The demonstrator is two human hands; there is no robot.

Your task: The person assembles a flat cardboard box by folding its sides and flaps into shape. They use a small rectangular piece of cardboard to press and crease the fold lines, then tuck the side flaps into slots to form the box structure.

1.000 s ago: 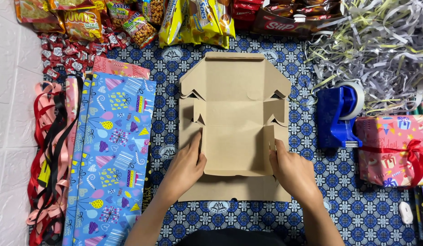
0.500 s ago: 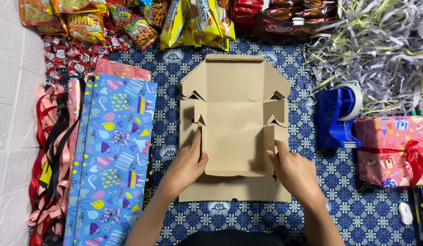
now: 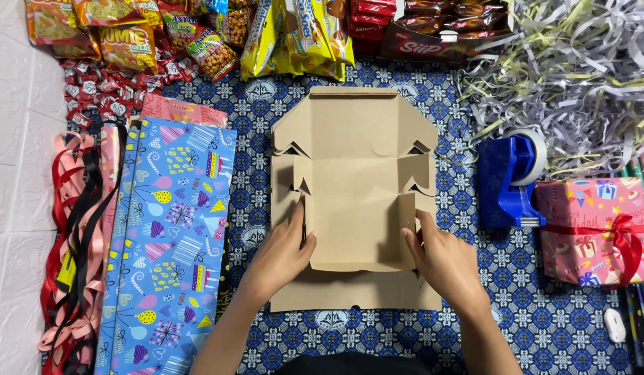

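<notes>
Okay, we see a flat brown die-cut cardboard box blank (image 3: 353, 201) lying in the middle of the blue patterned cloth (image 3: 530, 305) on the table. Left hand (image 3: 280, 253) presses on the blank's left side flap, fingers together and laid flat, thumb against the raised flap edge. Right hand (image 3: 443, 260) mirrors it on the right flap, fingers together, not pinching anything. Just left of the blank we note blue party-print wrapping paper (image 3: 166, 243), then red, pink and black ribbons (image 3: 75, 236). Right of it sits a blue tape dispenser (image 3: 511, 177), beside a pink wrapped gift box with red ribbon (image 3: 596, 232). Snack packets (image 3: 197, 35) line the top edge; shredded paper strips (image 3: 565, 76) pile top right.
</notes>
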